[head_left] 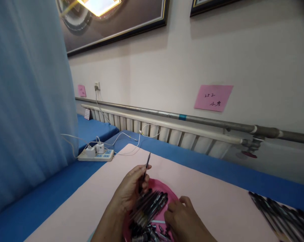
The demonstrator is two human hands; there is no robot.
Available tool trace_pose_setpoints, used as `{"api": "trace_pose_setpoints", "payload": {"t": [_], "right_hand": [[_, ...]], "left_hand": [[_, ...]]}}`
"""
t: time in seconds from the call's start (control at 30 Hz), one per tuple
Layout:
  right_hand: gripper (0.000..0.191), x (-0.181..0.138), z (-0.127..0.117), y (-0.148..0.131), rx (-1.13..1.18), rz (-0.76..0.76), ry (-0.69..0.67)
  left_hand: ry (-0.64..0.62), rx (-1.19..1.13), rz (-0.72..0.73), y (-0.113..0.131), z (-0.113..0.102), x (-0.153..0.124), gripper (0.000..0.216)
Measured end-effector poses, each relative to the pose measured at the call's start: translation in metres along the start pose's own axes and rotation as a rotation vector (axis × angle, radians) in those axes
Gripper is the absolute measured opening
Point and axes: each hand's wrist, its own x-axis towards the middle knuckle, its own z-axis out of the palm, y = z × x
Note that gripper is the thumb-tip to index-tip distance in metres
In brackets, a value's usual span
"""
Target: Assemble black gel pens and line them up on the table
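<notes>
My left hand (130,190) is closed around a thin black pen refill (146,167) that sticks up and away from it. A bundle of black pens (149,205) lies under that hand, blurred by motion. These pens rest in a pink tray (164,188) on a pale pink sheet (207,201). My right hand (183,218) sits at the tray's right side with fingers curled and pressed together over the pen parts; what it holds is hidden.
A blue table edge (217,168) borders the pink sheet. A white power strip (96,154) with chargers and cables lies at the left. More black pens (280,211) lie at the right. A blue curtain (26,101) hangs left; a radiator (182,134) runs along the wall.
</notes>
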Motion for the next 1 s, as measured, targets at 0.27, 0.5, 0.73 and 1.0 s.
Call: {"api": "trace_pose_setpoints", "payload": {"t": [0.27, 0.5, 0.73, 1.0], "right_hand": [[0.027, -0.015, -0.033, 0.014, 0.125, 0.056, 0.268], [0.015, -0.012, -0.018, -0.004, -0.075, 0.037, 0.066], [0.015, -0.003, -0.004, -0.009, -0.03, 0.028, 0.15], [0.025, -0.012, -0.046, 0.016, 1.089, 0.42, 0.977]], "left_hand": [[0.08, -0.004, 0.031, 0.006, -0.005, 0.001, 0.028], [0.067, 0.049, 0.035, 0.001, -0.003, 0.001, 0.028], [0.02, 0.149, 0.022, -0.006, 0.003, 0.0, 0.031], [-0.198, 0.225, -0.085, -0.022, 0.018, -0.007, 0.024]]}}
